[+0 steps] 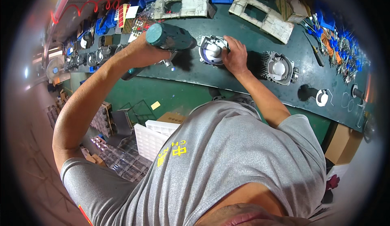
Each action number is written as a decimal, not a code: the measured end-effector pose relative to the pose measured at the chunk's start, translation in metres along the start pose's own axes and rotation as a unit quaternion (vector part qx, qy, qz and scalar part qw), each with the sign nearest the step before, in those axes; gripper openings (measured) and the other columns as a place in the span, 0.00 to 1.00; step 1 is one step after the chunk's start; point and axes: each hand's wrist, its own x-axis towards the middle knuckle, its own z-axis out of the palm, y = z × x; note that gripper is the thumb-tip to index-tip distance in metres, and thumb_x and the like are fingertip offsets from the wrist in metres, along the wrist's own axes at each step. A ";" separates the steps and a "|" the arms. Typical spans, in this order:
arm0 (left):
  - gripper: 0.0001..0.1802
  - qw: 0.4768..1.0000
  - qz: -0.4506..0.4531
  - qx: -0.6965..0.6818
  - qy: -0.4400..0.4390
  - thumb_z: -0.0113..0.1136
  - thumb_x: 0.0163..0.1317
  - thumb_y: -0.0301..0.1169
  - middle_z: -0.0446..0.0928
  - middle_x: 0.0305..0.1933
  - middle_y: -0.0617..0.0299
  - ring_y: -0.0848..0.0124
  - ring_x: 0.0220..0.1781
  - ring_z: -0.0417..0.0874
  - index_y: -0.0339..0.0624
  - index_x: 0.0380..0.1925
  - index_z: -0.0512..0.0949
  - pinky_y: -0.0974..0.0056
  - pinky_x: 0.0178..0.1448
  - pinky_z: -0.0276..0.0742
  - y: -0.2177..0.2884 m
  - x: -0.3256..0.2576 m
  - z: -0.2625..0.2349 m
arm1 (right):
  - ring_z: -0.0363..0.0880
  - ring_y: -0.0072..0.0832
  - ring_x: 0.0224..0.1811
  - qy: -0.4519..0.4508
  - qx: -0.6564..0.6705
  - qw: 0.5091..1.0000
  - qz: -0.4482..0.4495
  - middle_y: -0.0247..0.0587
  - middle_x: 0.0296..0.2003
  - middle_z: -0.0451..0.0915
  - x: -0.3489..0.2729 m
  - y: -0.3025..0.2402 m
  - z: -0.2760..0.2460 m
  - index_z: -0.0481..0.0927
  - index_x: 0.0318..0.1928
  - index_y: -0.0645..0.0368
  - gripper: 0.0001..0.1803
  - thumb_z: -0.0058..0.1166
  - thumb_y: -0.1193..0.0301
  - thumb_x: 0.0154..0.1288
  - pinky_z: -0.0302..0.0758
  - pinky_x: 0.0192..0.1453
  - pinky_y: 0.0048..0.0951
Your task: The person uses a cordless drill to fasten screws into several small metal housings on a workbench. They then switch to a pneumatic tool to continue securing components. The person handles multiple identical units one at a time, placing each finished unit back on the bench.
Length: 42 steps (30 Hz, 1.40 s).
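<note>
My left hand [147, 51] is wrapped round the grip of a teal and black cordless drill [172, 38], held above the bench. The drill's front end points right, toward a silver cast-metal housing [210, 51], close to its left edge. Whether the bit touches the housing, I cannot tell. My right hand [236, 56] grips the housing's right side, thumb and fingers closed on its edge. Another finned metal housing [279, 68] lies on the bench to the right of that hand.
Two worn pale blocks with cut-out windows, one left [187, 6] and one right [262, 18], stand at the back. A screwdriver [317, 52] lies beside a heap of blue-ended wires [343, 49]. A small round metal part [322, 97] sits near the front edge. Several dark housings [97, 55] line the left.
</note>
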 end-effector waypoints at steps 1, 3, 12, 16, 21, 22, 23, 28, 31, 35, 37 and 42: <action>0.20 1.000 -0.020 0.004 -0.006 0.69 0.57 0.29 0.86 0.39 0.58 0.72 0.38 0.84 0.40 0.51 0.81 0.62 0.43 0.83 0.007 -0.001 -0.002 | 0.80 0.46 0.58 0.001 0.002 1.000 0.000 0.46 0.56 0.83 0.000 0.001 0.000 0.79 0.60 0.55 0.28 0.60 0.79 0.56 0.74 0.59 0.43; 0.20 0.999 -0.032 0.013 -0.011 0.68 0.57 0.29 0.86 0.40 0.58 0.71 0.39 0.84 0.40 0.51 0.82 0.62 0.45 0.83 0.008 0.000 -0.002 | 0.80 0.45 0.58 -0.001 -0.003 1.000 0.000 0.45 0.56 0.83 0.000 0.000 0.000 0.79 0.60 0.55 0.28 0.60 0.79 0.55 0.74 0.59 0.43; 0.21 0.999 0.023 0.020 0.010 0.70 0.58 0.29 0.86 0.44 0.60 0.72 0.43 0.81 0.40 0.53 0.81 0.64 0.51 0.81 -0.014 -0.004 0.008 | 0.81 0.45 0.57 0.001 0.005 1.000 -0.012 0.46 0.56 0.83 0.003 -0.001 -0.002 0.80 0.59 0.56 0.27 0.60 0.79 0.56 0.74 0.57 0.43; 0.22 0.999 0.007 0.043 -0.002 0.69 0.58 0.29 0.86 0.44 0.61 0.72 0.44 0.81 0.40 0.54 0.81 0.63 0.51 0.81 -0.008 0.000 0.007 | 0.81 0.46 0.57 -0.003 -0.001 1.000 -0.012 0.47 0.56 0.83 0.003 -0.001 -0.004 0.80 0.59 0.57 0.27 0.60 0.79 0.56 0.74 0.58 0.43; 0.17 0.998 0.044 0.037 0.033 0.69 0.58 0.33 0.87 0.41 0.56 0.64 0.42 0.85 0.43 0.48 0.83 0.60 0.50 0.82 -0.006 -0.004 0.011 | 0.80 0.46 0.57 -0.005 -0.001 1.000 -0.010 0.48 0.55 0.83 0.002 -0.002 -0.004 0.80 0.59 0.58 0.26 0.60 0.78 0.56 0.74 0.58 0.43; 0.17 0.998 0.041 0.037 0.027 0.69 0.59 0.33 0.87 0.42 0.56 0.64 0.42 0.85 0.43 0.48 0.83 0.60 0.50 0.82 -0.006 -0.004 0.011 | 0.80 0.46 0.57 -0.004 0.001 1.000 -0.009 0.48 0.55 0.83 0.002 -0.003 -0.004 0.80 0.59 0.58 0.26 0.60 0.78 0.56 0.74 0.58 0.43; 0.16 0.998 0.038 0.036 0.021 0.69 0.59 0.33 0.87 0.42 0.56 0.64 0.42 0.85 0.43 0.47 0.83 0.60 0.50 0.82 -0.006 -0.005 0.011 | 0.80 0.45 0.56 0.000 0.003 1.000 -0.014 0.47 0.55 0.83 0.002 -0.003 -0.004 0.80 0.58 0.59 0.26 0.60 0.78 0.56 0.73 0.58 0.43; 0.21 0.998 0.002 0.063 0.017 0.69 0.57 0.30 0.86 0.44 0.60 0.70 0.44 0.82 0.41 0.53 0.82 0.62 0.50 0.81 0.011 -0.010 0.015 | 0.80 0.44 0.55 0.016 0.001 1.000 -0.023 0.45 0.55 0.83 -0.001 0.002 -0.002 0.80 0.58 0.59 0.25 0.60 0.77 0.57 0.72 0.57 0.44; 0.23 0.997 0.036 0.059 0.042 0.69 0.56 0.28 0.85 0.45 0.62 0.73 0.44 0.81 0.40 0.54 0.81 0.63 0.50 0.80 -0.004 -0.010 0.020 | 0.80 0.44 0.55 0.014 0.008 1.000 -0.019 0.46 0.55 0.83 -0.001 0.000 -0.003 0.80 0.58 0.59 0.25 0.60 0.76 0.57 0.72 0.58 0.44; 0.22 0.998 0.026 0.049 0.040 0.68 0.56 0.28 0.85 0.44 0.62 0.73 0.44 0.80 0.39 0.53 0.81 0.63 0.51 0.80 -0.004 -0.013 0.023 | 0.80 0.43 0.56 0.014 0.013 1.000 -0.021 0.46 0.55 0.82 -0.004 0.002 -0.003 0.79 0.58 0.59 0.24 0.58 0.76 0.58 0.72 0.58 0.45; 0.23 0.998 0.018 0.051 0.043 0.68 0.54 0.29 0.86 0.44 0.60 0.71 0.43 0.83 0.41 0.53 0.81 0.62 0.51 0.81 -0.009 -0.014 0.025 | 0.80 0.43 0.56 0.022 0.005 0.999 -0.027 0.46 0.55 0.82 -0.003 0.003 -0.001 0.80 0.57 0.59 0.23 0.56 0.75 0.59 0.72 0.58 0.45; 0.21 0.997 0.017 0.046 0.051 0.67 0.54 0.29 0.86 0.41 0.59 0.69 0.40 0.83 0.40 0.50 0.81 0.61 0.48 0.81 -0.003 -0.018 0.031 | 0.80 0.43 0.56 0.020 -0.023 0.999 -0.010 0.46 0.54 0.83 -0.004 0.003 0.001 0.80 0.57 0.59 0.23 0.56 0.75 0.58 0.72 0.58 0.46</action>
